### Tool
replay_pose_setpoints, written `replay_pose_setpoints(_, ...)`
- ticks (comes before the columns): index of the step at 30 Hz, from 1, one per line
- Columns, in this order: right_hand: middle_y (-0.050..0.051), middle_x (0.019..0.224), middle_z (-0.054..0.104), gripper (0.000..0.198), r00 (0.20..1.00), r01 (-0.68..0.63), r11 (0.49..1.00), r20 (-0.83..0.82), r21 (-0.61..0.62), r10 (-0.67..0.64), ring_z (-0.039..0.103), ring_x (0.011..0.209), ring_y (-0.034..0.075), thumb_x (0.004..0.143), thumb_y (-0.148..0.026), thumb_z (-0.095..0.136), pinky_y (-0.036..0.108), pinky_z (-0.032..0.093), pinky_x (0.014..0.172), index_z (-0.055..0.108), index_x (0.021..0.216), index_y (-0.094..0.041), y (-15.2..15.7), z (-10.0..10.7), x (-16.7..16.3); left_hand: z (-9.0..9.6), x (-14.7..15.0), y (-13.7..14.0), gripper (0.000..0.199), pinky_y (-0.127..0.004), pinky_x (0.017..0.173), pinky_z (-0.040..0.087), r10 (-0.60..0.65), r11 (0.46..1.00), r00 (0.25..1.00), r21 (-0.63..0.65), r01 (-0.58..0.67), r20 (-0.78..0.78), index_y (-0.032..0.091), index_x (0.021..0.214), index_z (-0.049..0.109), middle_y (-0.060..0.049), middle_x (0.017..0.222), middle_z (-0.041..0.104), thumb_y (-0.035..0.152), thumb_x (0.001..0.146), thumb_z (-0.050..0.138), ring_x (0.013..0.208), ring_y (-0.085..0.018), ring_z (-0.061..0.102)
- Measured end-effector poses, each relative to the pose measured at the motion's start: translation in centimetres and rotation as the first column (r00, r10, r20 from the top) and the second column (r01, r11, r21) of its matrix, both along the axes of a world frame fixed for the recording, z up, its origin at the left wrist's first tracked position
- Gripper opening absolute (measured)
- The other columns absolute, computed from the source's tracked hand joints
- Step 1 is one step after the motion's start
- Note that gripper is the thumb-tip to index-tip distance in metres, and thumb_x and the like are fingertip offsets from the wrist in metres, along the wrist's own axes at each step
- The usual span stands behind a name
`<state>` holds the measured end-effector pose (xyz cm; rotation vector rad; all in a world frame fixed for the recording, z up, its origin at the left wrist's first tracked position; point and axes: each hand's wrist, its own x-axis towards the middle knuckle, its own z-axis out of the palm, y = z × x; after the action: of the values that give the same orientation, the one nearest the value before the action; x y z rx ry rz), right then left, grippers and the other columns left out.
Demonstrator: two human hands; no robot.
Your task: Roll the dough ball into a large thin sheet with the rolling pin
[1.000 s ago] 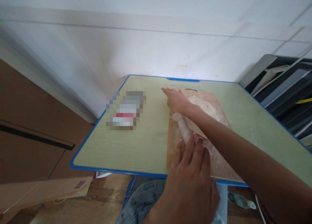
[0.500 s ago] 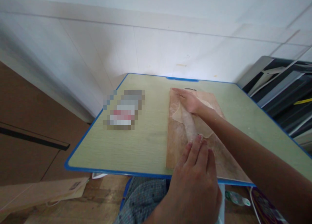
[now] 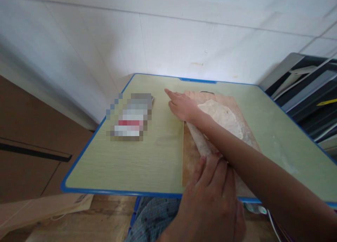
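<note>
A flour-dusted rolling pin [image 3: 199, 141] lies slantwise along the left side of a wooden cutting board [image 3: 188, 161]. My left hand [image 3: 214, 189] covers the pin's near end, its fingers bent over the wood. At the far end, my right hand [image 3: 181, 106] rests its palm on the pin. Its fingers stretch out past the board's left edge, over the table. To the right of the pin, a thin rolled-out sheet of dough [image 3: 219, 115] lies flat on the board. My right forearm hides the dough's near part.
The light green table [image 3: 158, 165] has a blue rim and stands against a white wall. A pixelated flat object [image 3: 131, 117] lies on its left part. Dark flat items [image 3: 310, 84] lean at the right. Below the front edge is a plastic bottle [image 3: 255, 208].
The rolling pin's far part and my right hand have moved left, off the dough sheet. My right fingers now extend past the board's edge. More of the dough shows.
</note>
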<state>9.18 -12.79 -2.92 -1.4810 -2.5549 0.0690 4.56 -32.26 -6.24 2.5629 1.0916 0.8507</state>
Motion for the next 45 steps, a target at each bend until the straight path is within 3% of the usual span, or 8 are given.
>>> replay_pose_setpoints(12, 0.017, 0.13, 0.052, 0.056, 0.997, -0.062, 0.997, 0.059, 0.046, 0.059, 0.054, 0.111, 0.028, 0.08, -0.008, 0.032, 0.047, 0.04, 0.093, 0.035, 0.136, -0.009, -1.7, 0.1, -1.6, 0.8, -0.8, -0.8, 0.044, -0.039, 0.113, 0.024, 0.031, 0.998, 0.997, -0.056, -0.035, -0.066, 0.007, 0.129, 0.043, -0.011, 0.139, 0.042, 0.03, 0.093, 0.032, 0.136, -0.023, 0.023)
replay_pose_setpoints(16, 0.016, 0.126, 0.055, 0.059, 0.999, 0.018, 0.998, 0.027, 0.063, -0.02, 0.059, 0.102, 0.028, 0.074, -0.001, 0.034, 0.04, 0.049, 0.079, 0.041, 0.132, -0.012, -1.6, 0.4, 0.4, 0.8, -0.4, -1.1, 0.036, -0.04, 0.114, 0.022, 0.029, 0.998, 0.997, -0.058, -0.033, -0.072, 0.009, 0.118, 0.052, -0.01, 0.132, 0.049, 0.029, 0.092, 0.035, 0.134, -0.022, 0.03)
replay_pose_setpoints(22, 0.015, 0.117, 0.059, 0.06, 0.994, 0.084, 0.994, -0.07, 0.075, -0.079, 0.06, 0.099, 0.025, 0.066, 0.002, 0.039, 0.036, 0.049, 0.082, 0.049, 0.124, -0.011, -1.0, 0.8, 4.9, 1.2, -0.1, -1.0, 0.031, -0.039, 0.113, 0.026, -0.035, 0.999, 0.994, -0.039, 0.031, -0.106, 0.011, 0.116, 0.052, -0.007, 0.123, 0.056, 0.024, 0.093, 0.036, 0.127, -0.02, 0.04)
replay_pose_setpoints(26, 0.015, 0.118, 0.06, 0.061, 0.981, 0.118, 0.989, -0.164, 0.085, -0.103, 0.062, 0.094, 0.023, 0.062, 0.002, 0.039, 0.035, 0.049, 0.081, 0.053, 0.121, -0.01, -1.3, 1.0, 7.7, 1.5, -1.1, 0.0, 0.035, -0.037, 0.114, 0.025, -0.052, 0.998, 0.985, -0.034, 0.047, -0.165, 0.009, 0.123, 0.047, -0.009, 0.132, 0.05, 0.015, 0.09, 0.037, 0.134, -0.021, 0.031)
replay_pose_setpoints(30, 0.014, 0.112, 0.065, 0.053, 0.946, 0.228, 0.972, -0.25, 0.063, -0.206, 0.064, 0.092, 0.023, 0.065, -0.002, 0.04, 0.036, 0.05, 0.08, 0.058, 0.115, -0.009, -1.8, 0.8, 9.7, 1.4, -2.6, 1.3, 0.047, -0.035, 0.112, 0.028, -0.02, 0.999, 0.984, 0.024, 0.024, -0.176, 0.006, 0.13, 0.04, -0.011, 0.143, 0.038, 0.0, 0.084, 0.032, 0.139, -0.021, 0.016)
replay_pose_setpoints(34, 0.014, 0.114, 0.064, 0.05, 0.955, 0.145, 0.987, -0.271, 0.066, -0.122, 0.06, 0.104, 0.022, 0.07, -0.006, 0.037, 0.036, 0.045, 0.09, 0.058, 0.115, -0.007, -1.6, -0.1, 10.4, 1.2, -3.8, 2.2, 0.052, -0.035, 0.111, 0.031, -0.014, 0.998, 0.984, 0.052, 0.024, -0.179, 0.009, 0.134, 0.034, -0.009, 0.146, 0.034, -0.001, 0.083, 0.036, 0.14, -0.019, 0.011)
replay_pose_setpoints(40, 0.009, 0.134, 0.05, 0.051, 0.992, 0.092, 0.993, -0.094, 0.079, -0.084, 0.047, 0.123, 0.022, 0.083, -0.014, 0.029, 0.046, 0.022, 0.109, 0.046, 0.132, -0.01, -1.1, -0.4, 9.2, 1.1, -4.6, 2.7, 0.054, -0.037, 0.111, 0.031, 0.042, 0.998, 0.98, 0.056, -0.032, -0.195, 0.009, 0.138, 0.03, -0.01, 0.148, 0.03, 0.0, 0.085, 0.035, 0.139, -0.019, 0.015)
replay_pose_setpoints(45, 0.002, 0.141, 0.042, 0.052, 0.997, 0.069, 0.998, 0.029, -0.005, -0.069, 0.043, 0.126, 0.02, 0.09, -0.021, 0.027, 0.044, 0.023, 0.109, 0.032, 0.142, -0.019, -0.4, 0.7, 7.6, 0.7, -4.9, 2.8, 0.057, -0.036, 0.109, 0.032, 0.084, 0.996, 0.981, 0.022, -0.082, -0.173, 0.009, 0.14, 0.025, -0.013, 0.149, 0.025, 0.0, 0.084, 0.033, 0.138, -0.018, 0.019)
